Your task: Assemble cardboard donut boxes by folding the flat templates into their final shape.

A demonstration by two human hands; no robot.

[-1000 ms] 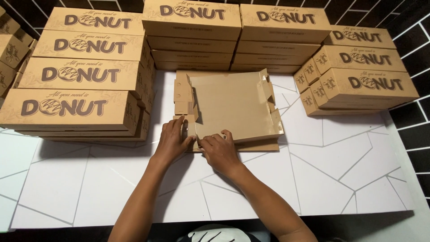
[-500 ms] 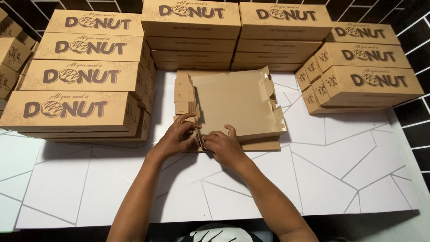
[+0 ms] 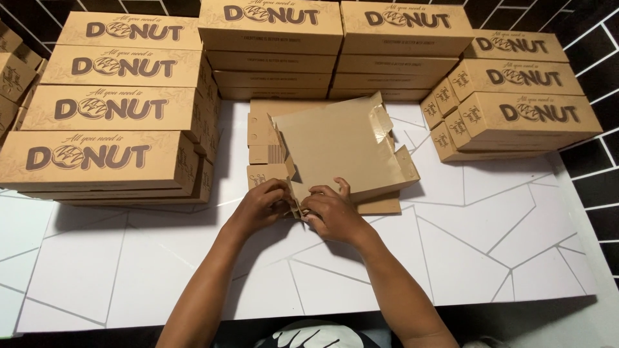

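Half-folded cardboard box (image 3: pixel 342 145) lying at the middle of the white surface (image 3: pixel 451 258), between stacks of finished boxes (image 3: pixel 103 161). Left hand (image 3: pixel 258 206) and right hand (image 3: pixel 332 216) pressed close together at the box's near corner, pinching a small flap there. Probably light, thin, stiff along the panels, easily creased at the scores. Best gripped by edges and flaps, not mid-panel.

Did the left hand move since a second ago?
Yes. The left hand slid right and toward the person, from the box flap's edge to the near corner of the flat box, now meeting the right hand.
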